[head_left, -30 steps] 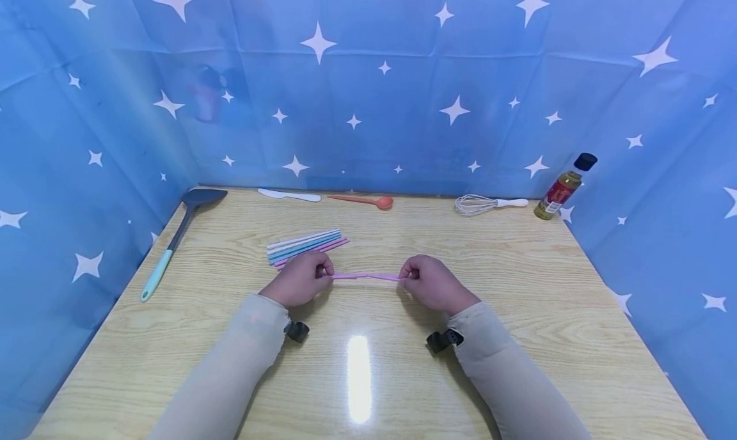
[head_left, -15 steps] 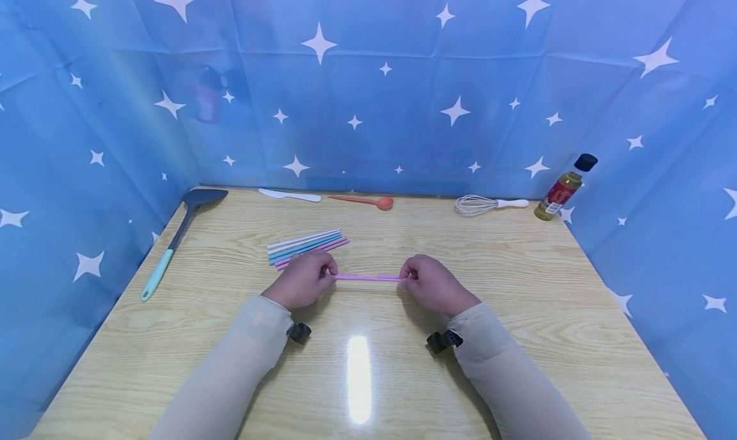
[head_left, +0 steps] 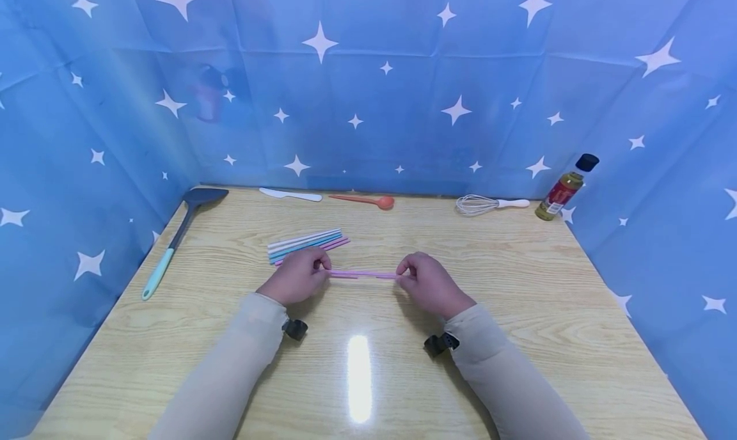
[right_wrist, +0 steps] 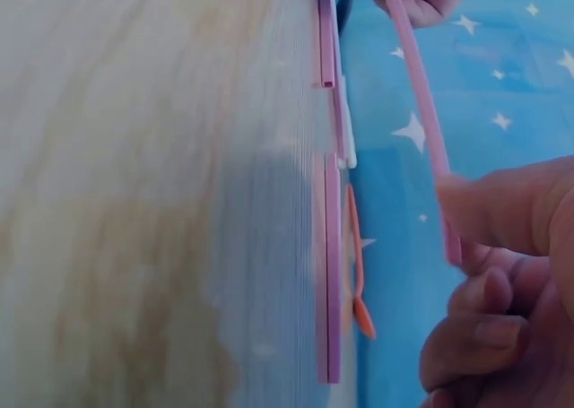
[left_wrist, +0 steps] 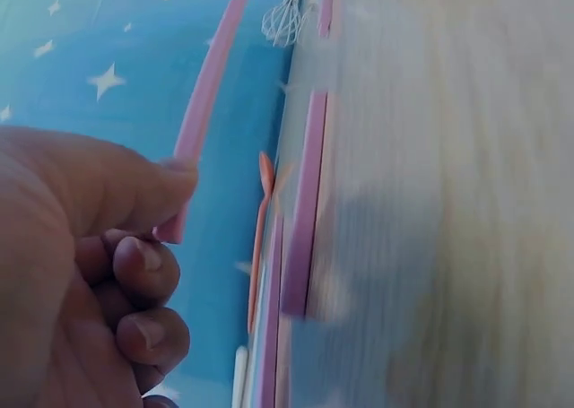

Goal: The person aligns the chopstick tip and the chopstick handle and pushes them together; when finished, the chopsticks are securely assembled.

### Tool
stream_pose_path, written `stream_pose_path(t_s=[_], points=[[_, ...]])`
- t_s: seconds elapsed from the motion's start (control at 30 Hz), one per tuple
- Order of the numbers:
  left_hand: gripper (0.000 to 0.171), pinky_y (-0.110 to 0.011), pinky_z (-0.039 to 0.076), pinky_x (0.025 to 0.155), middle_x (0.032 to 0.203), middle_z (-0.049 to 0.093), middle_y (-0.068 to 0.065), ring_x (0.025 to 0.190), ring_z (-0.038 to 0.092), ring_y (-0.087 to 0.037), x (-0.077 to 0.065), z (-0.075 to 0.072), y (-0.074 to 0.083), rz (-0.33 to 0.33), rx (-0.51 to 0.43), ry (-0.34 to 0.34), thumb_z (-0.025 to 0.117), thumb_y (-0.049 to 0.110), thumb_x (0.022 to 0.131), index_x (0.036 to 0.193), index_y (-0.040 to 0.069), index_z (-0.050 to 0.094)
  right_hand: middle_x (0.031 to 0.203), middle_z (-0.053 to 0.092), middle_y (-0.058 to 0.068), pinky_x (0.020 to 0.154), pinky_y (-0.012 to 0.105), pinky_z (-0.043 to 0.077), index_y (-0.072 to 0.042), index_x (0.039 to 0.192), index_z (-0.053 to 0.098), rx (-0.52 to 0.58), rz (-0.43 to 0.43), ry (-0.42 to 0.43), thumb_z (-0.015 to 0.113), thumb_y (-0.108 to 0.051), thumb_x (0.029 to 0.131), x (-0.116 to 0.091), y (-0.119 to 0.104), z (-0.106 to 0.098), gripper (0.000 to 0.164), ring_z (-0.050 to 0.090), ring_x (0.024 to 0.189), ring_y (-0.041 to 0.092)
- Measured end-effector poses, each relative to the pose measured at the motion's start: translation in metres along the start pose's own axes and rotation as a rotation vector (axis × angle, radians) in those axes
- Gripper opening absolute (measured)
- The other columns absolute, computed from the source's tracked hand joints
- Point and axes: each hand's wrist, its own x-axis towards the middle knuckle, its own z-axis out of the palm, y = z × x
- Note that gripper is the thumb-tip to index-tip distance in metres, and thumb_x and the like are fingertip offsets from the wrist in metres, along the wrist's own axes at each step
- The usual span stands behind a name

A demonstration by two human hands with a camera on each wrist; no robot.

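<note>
A thin, flat-sided pink stick [head_left: 364,272] stretches between both hands, above the table. My left hand [head_left: 296,275] pinches its left end between thumb and fingers, and my right hand [head_left: 428,285] pinches the right end. Beneath it, two more pink sticks lie on the table, nearly in line with a gap between them. One is the left pink stick [left_wrist: 308,202], close below my left hand. The right pink stick [right_wrist: 333,273] lies below my right hand. Behind my left hand is a pile of white, blue and pink sticks [head_left: 305,240], partly hidden by that hand.
Along the back of the wooden table [head_left: 368,363] lie a white knife [head_left: 290,195], an orange spoon [head_left: 382,203] and a whisk [head_left: 478,204]. A bottle [head_left: 561,190] stands at the back right. A turner [head_left: 184,226] lies at the left edge. Blue starred curtains surround it.
Both hands have shifted slightly away from the body and up, with the pink stick held between them. The two pink sticks on the table now show separately beneath it.
</note>
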Motion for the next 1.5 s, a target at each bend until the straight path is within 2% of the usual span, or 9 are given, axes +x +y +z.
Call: stream_pose_path(t_s=[0.17,0.33,0.43,0.57,0.8,0.97,1.1,1.23,1.5], points=[[0.005,-0.036,0.043,0.071,0.087,0.058,-0.003,0.076,0.052,-0.019,0.001,-0.012,-0.025,-0.082,-0.008,0.043,0.067,0.015,0.101,0.097,0.011,0.067,0.094,0.054,0.007,0.073,0.038,0.043,-0.009,0.11,0.068,0.029,0.053,0.007,0.074,-0.018,0.099,0.001,0.005,-0.003,0.015,0.05,0.082,0.023],[0.007,-0.049,0.04,0.087,0.085,0.062,-0.004,0.077,0.055,-0.023,-0.002,-0.022,-0.038,-0.188,0.025,0.067,0.066,0.016,0.1,0.096,0.01,0.068,0.09,0.053,0.007,0.071,0.037,0.042,-0.008,0.109,0.069,0.037,0.078,0.008,0.074,-0.017,0.098,0.003,0.009,-0.004,0.015,0.048,0.08,0.023],[0.011,-0.055,0.036,0.092,0.087,0.064,-0.005,0.077,0.055,-0.025,-0.003,-0.027,-0.04,-0.242,0.052,0.068,0.066,0.02,0.101,0.095,0.01,0.066,0.087,0.051,0.007,0.068,0.036,0.042,-0.008,0.107,0.069,0.05,0.077,0.008,0.074,-0.017,0.098,0.003,0.01,-0.004,0.014,0.048,0.076,0.022],[0.014,-0.054,0.036,0.09,0.086,0.064,-0.006,0.075,0.056,-0.025,-0.004,-0.03,-0.04,-0.295,0.084,0.047,0.065,0.02,0.101,0.092,0.01,0.064,0.085,0.051,0.006,0.067,0.036,0.042,-0.008,0.106,0.07,0.061,0.073,0.01,0.074,-0.017,0.097,0.003,0.011,-0.005,0.013,0.047,0.074,0.022],[0.007,-0.054,0.037,0.089,0.085,0.062,-0.006,0.074,0.056,-0.024,-0.005,-0.034,-0.04,-0.336,0.106,0.027,0.06,0.014,0.098,0.092,0.01,0.061,0.082,0.053,0.006,0.062,0.035,0.043,-0.008,0.107,0.068,0.08,0.127,-0.016,0.072,-0.02,0.099,0.002,0.014,-0.008,0.014,0.049,0.067,0.02],[0.006,-0.054,0.036,0.089,0.085,0.064,-0.006,0.074,0.056,-0.025,-0.003,-0.031,-0.041,-0.297,0.09,0.04,0.064,0.016,0.095,0.094,0.01,0.062,0.082,0.057,0.007,0.059,0.035,0.045,-0.009,0.112,0.069,0.093,0.18,-0.048,0.072,-0.021,0.099,0.003,0.02,-0.009,0.017,0.052,0.064,0.02],[0.008,-0.052,0.037,0.089,0.088,0.065,-0.003,0.078,0.056,-0.023,0.0,-0.021,-0.034,-0.2,0.074,0.019,0.068,0.02,0.097,0.098,0.013,0.065,0.094,0.063,0.009,0.067,0.035,0.047,-0.012,0.123,0.071,0.052,0.163,-0.073,0.073,-0.021,0.098,0.004,0.026,-0.01,0.027,0.057,0.075,0.021],[0.009,-0.044,0.043,0.08,0.085,0.062,-0.001,0.077,0.055,-0.02,0.001,-0.01,-0.022,-0.117,0.068,-0.013,0.071,0.022,0.098,0.104,0.015,0.069,0.101,0.066,0.008,0.076,0.036,0.047,-0.014,0.124,0.073,0.025,0.129,-0.099,0.073,-0.02,0.098,0.005,0.029,-0.009,0.027,0.057,0.085,0.021],[0.013,-0.049,0.041,0.093,0.089,0.067,0.003,0.082,0.057,-0.017,0.002,0.007,-0.005,-0.112,0.124,-0.067,0.072,0.019,0.098,0.11,0.019,0.074,0.089,0.062,0.005,0.07,0.034,0.043,-0.015,0.108,0.075,0.05,0.126,-0.12,0.074,-0.012,0.095,0.004,0.022,-0.005,0.014,0.053,0.077,0.021]])
